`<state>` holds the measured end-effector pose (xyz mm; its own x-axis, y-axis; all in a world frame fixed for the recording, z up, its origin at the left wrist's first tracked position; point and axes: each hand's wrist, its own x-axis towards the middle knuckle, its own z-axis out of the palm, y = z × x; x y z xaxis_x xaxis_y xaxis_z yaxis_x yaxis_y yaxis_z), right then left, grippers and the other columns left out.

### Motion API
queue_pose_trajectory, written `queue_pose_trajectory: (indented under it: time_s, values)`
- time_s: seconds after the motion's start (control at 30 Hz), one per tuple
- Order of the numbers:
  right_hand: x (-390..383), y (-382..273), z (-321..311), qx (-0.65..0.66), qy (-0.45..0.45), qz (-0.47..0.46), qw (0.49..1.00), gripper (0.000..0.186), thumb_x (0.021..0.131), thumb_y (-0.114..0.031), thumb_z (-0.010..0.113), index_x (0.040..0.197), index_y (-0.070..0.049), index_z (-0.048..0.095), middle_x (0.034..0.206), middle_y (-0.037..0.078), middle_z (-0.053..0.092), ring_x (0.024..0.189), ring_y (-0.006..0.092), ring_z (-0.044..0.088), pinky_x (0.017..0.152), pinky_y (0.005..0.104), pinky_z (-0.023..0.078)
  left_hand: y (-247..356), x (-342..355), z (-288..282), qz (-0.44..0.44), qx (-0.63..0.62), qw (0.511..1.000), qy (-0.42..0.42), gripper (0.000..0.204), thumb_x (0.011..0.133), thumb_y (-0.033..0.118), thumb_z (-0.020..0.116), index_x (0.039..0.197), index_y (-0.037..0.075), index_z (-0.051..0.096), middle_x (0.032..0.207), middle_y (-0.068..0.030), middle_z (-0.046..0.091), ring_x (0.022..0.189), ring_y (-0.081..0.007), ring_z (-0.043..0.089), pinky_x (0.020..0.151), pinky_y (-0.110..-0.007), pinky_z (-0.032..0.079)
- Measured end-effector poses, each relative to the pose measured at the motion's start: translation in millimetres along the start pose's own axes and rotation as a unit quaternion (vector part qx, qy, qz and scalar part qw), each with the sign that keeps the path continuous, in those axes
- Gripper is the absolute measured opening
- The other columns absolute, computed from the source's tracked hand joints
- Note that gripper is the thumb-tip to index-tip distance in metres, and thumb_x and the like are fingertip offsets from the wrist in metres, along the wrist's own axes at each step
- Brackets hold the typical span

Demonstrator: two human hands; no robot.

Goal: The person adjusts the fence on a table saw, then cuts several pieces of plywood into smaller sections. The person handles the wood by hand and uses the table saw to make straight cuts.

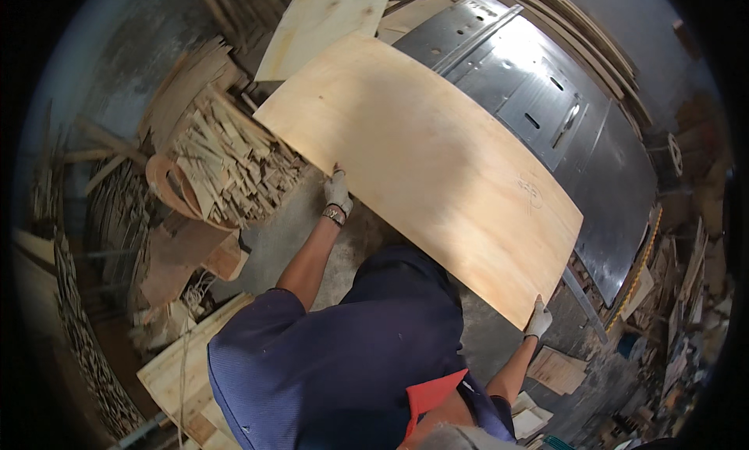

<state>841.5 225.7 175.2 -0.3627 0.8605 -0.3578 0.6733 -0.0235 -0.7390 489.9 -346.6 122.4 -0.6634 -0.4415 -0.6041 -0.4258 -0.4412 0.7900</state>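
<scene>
Head view: gripping a pale plywood sheet (413, 169) in front of the torso, its far long edge overlapping a gray metal machine table (616, 177) in view; cannot tell whether touching it. Pinching the near long edge, left of its middle, with the gloved left hand (337, 193); pinching the near right corner with the gloved right hand (539, 320), thumb on top. Cannot tell how the fingers lie beneath.

Along the near edge, gray floor (269, 255) showing between sheet, left forearm and a heap of wood offcuts (226, 157). Left corner near the heap in view; right short edge reaching past the table's near side, with more floor below it.

Counted: two gloved hands, one sheet held, one second sheet (328, 29) just beyond its left end, one table, one wristwatch (335, 214), one curved brown piece (160, 177) beside the heap; offcuts too many to count.
</scene>
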Motion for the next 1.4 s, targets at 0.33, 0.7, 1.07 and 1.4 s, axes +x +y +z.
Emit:
queue_pose_trajectory:
  time_s: [0.33, 0.7, 1.07, 1.4]
  values:
    - [92.0, 45.3, -140.2, -0.183, 0.043, -0.037, 0.982, 0.061, 0.086, -0.051, 0.070, 0.063, 0.006, 0.062, 0.060, 0.011, 0.060, 0.054, 0.0164, 0.049, 0.053, 0.0387, 0.042, -44.1, -170.7, 61.6, -0.057, 0.138, 0.987, -0.064, 0.047, 0.096, 0.045, 0.061, 0.108, -0.001, 0.062, 0.096, -0.0047, 0.061, 0.079, -0.0144, 0.055, 0.067, -0.033, 0.048]
    - [197.3, 109.7, -286.9, -0.255, 0.139, -0.095, 0.952, 0.068, 0.093, -0.055, 0.052, 0.081, 0.011, 0.066, 0.073, 0.031, 0.062, 0.067, 0.0416, 0.059, 0.068, 0.0498, 0.045, -144.4, -314.5, 116.7, -0.070, 0.076, 0.984, -0.146, 0.042, 0.093, 0.041, 0.066, 0.102, 0.001, 0.058, 0.090, -0.0088, 0.062, 0.075, -0.0231, 0.066, 0.073, -0.044, 0.060]
    - [300.2, 117.5, -378.9, -0.243, 0.156, -0.059, 0.956, 0.062, 0.090, -0.051, 0.056, 0.088, 0.009, 0.069, 0.075, 0.026, 0.065, 0.071, 0.0353, 0.062, 0.070, 0.0464, 0.046, -171.2, -431.3, 156.6, -0.204, 0.105, 0.941, -0.247, 0.060, 0.104, 0.033, 0.046, 0.150, 0.002, 0.025, 0.093, -0.0134, 0.059, 0.087, -0.0293, 0.068, 0.082, -0.046, 0.060]
    - [289.4, 113.6, -449.8, -0.140, 0.236, 0.086, 0.958, 0.059, 0.085, -0.052, 0.058, 0.100, 0.003, 0.073, 0.096, 0.022, 0.072, 0.091, 0.0343, 0.067, 0.081, 0.0447, 0.049, -175.2, -440.6, 185.8, -0.186, 0.138, 0.929, -0.289, 0.064, 0.101, 0.032, 0.055, 0.148, -0.001, 0.028, 0.110, -0.0147, 0.058, 0.088, -0.0332, 0.069, 0.074, -0.042, 0.062]
